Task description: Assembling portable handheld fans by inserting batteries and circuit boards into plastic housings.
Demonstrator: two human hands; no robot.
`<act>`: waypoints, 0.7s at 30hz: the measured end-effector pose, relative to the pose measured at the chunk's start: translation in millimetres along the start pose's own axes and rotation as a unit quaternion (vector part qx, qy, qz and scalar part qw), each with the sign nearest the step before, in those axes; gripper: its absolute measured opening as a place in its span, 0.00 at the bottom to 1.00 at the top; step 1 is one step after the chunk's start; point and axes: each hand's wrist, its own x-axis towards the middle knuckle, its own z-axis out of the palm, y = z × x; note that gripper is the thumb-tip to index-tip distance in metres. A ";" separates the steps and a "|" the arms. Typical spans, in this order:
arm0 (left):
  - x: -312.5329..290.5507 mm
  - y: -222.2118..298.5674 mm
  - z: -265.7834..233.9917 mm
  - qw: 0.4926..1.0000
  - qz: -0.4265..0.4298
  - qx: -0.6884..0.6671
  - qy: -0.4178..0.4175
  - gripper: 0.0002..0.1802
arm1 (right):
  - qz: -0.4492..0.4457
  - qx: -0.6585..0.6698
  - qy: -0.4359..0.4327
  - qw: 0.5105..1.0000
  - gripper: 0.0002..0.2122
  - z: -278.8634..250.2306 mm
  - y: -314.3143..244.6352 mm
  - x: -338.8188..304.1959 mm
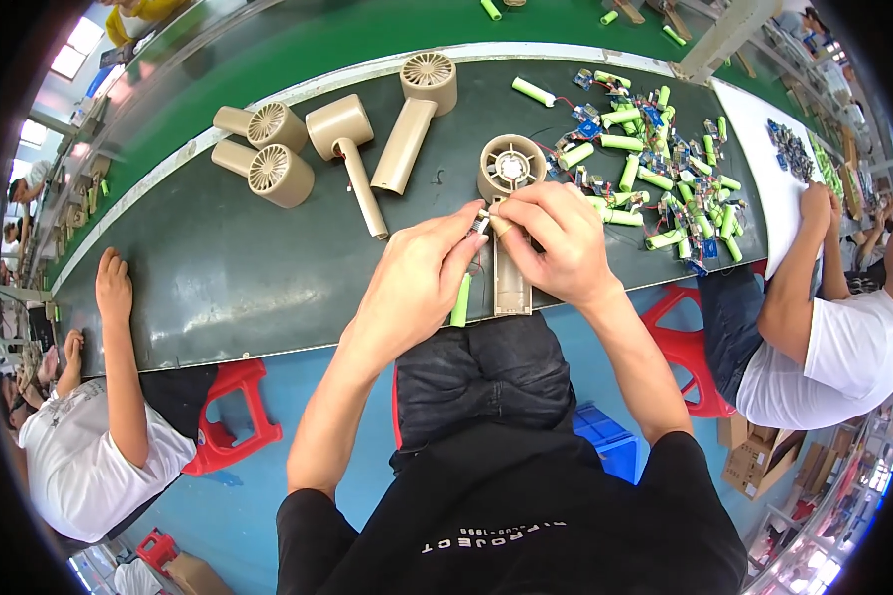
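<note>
1. We see the left hand (419,273) reaching in over the bench, its thumb and forefinger drawn narrow and pinching a small pale part (481,224).
2. Opposite it, we find the right hand (558,241) with its fingers curled and its thumb and forefinger close together, right beside that same part; we cannot tell whether they grip it or something behind it.
3. Under the right hand's fingertips we see a beige fan body (512,288), its long handle lying open with the hollow inside showing, and its round head (511,167) just beyond both hands.
4. Just below the left hand, beside the open handle, we spot a green cell (460,300), its upper end hidden by the fingers.
5. To the right of the right hand we see a heap of green cells and blue circuit boards (655,179), with thin wires among them.
6. Beyond and to the left of the left hand we count four more beige fan pieces (339,124), well apart from the fingers.
7. Everything near the hands lies on a dark workbench (203,288).
8. Far to the left of our hands we see a co-worker's hand (114,288) on the bench; far to the right, another co-worker's hands (820,206) meet over a white surface (754,119).
</note>
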 end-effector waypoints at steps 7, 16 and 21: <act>-0.3 -7.6 12.3 0.999 0.025 0.014 0.040 0.19 | 0.025 -0.001 0.001 1.000 0.09 3.4 -0.9 -3.3; 4.7 -13.3 11.5 0.995 0.089 0.033 0.025 0.18 | 0.010 0.017 0.022 1.000 0.10 6.2 1.0 -4.7; 5.4 -10.1 3.6 0.993 0.110 0.033 -0.012 0.18 | 0.009 0.031 0.023 0.999 0.09 3.5 0.3 -4.0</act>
